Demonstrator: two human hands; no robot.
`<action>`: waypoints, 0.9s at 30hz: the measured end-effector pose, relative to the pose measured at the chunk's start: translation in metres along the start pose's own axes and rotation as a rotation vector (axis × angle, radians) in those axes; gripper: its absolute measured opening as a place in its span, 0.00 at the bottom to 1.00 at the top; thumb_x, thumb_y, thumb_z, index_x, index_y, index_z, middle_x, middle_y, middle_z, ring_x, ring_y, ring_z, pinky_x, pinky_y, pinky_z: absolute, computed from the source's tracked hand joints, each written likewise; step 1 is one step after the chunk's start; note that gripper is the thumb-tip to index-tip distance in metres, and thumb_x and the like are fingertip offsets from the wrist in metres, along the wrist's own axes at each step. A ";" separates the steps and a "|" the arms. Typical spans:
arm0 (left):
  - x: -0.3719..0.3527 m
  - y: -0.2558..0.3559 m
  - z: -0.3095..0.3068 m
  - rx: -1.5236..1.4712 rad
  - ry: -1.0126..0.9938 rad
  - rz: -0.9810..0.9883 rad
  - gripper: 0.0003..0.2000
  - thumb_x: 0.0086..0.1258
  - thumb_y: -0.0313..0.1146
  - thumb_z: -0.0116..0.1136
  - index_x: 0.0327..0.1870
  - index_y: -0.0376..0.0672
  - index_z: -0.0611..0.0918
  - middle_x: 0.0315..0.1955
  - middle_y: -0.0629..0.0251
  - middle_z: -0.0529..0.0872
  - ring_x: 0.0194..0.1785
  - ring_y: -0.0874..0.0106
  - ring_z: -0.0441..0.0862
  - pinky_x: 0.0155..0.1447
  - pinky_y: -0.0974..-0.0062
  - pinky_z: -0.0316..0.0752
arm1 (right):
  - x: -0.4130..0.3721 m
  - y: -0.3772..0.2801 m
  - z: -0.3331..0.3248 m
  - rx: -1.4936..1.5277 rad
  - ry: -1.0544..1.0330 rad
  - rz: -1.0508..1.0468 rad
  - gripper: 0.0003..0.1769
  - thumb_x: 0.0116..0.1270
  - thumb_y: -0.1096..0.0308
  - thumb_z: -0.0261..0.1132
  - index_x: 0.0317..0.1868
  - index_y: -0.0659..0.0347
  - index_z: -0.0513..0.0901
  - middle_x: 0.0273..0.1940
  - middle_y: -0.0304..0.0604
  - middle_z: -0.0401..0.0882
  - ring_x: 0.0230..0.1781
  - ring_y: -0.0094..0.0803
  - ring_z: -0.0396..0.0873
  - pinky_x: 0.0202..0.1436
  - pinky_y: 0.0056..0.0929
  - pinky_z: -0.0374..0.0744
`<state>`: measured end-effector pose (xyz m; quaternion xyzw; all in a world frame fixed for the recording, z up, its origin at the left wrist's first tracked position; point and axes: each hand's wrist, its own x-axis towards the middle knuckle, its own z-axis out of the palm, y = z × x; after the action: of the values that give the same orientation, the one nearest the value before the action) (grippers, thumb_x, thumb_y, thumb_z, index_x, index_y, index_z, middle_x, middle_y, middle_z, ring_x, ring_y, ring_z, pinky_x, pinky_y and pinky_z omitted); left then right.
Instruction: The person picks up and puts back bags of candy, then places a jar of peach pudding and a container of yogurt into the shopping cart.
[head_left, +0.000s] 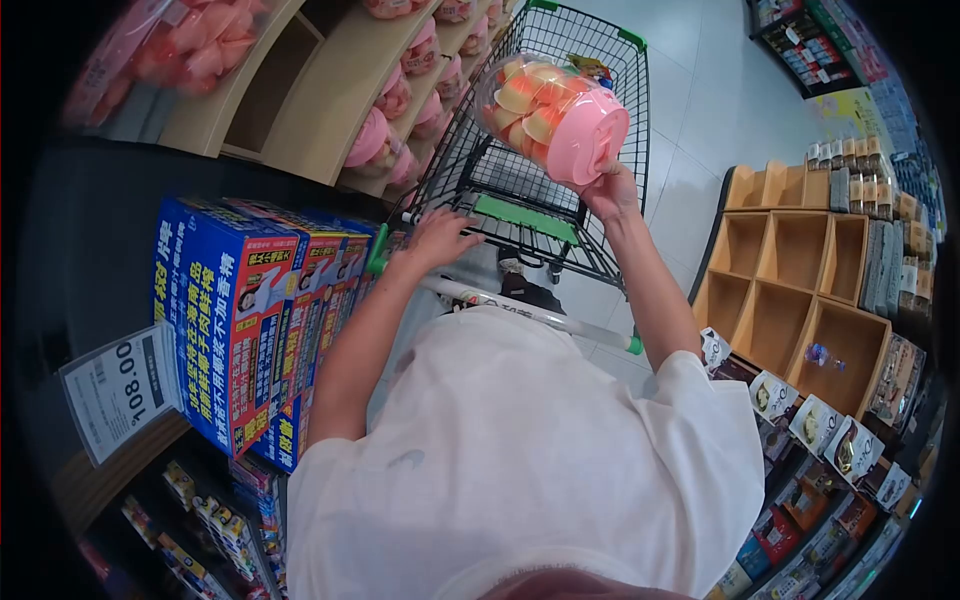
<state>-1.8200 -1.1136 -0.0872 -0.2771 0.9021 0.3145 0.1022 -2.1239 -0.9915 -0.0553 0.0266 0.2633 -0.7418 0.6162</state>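
My right hand [608, 192] grips a clear plastic jar [550, 108] by its pink lid end. Inside the jar are orange and cream pieces that look like jelly cups. The jar is tilted on its side above the shopping cart [470, 150], a black wire one with green corners. My left hand [440, 240] is by the near left side of the cart, fingers spread and holding nothing. Below it runs the cart's handle bar [510, 308], grey with green ends. A small colourful package [590, 68] lies in the far part of the cart.
Wooden shelves [330, 90] on the left carry several similar pink-lidded jars [375, 140]. Blue and red boxes [250, 300] are stacked near my left arm, beside a price sign [120, 390]. A wooden compartment stand [780, 270] and packaged goods line the right side.
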 end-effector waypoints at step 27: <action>0.028 0.014 -0.028 0.135 -0.027 0.387 0.13 0.69 0.46 0.63 0.42 0.46 0.88 0.39 0.63 0.89 0.43 0.58 0.86 0.44 0.62 0.80 | -0.099 -0.033 -0.055 0.145 0.107 -0.245 0.46 0.48 0.79 0.66 0.71 0.65 0.61 0.68 0.55 0.69 0.69 0.55 0.69 0.72 0.71 0.64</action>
<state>-1.8508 -1.1345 -0.0679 -0.0869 0.9561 0.2707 0.0703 -2.1459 -0.8755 -0.0544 0.0784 0.2427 -0.8260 0.5027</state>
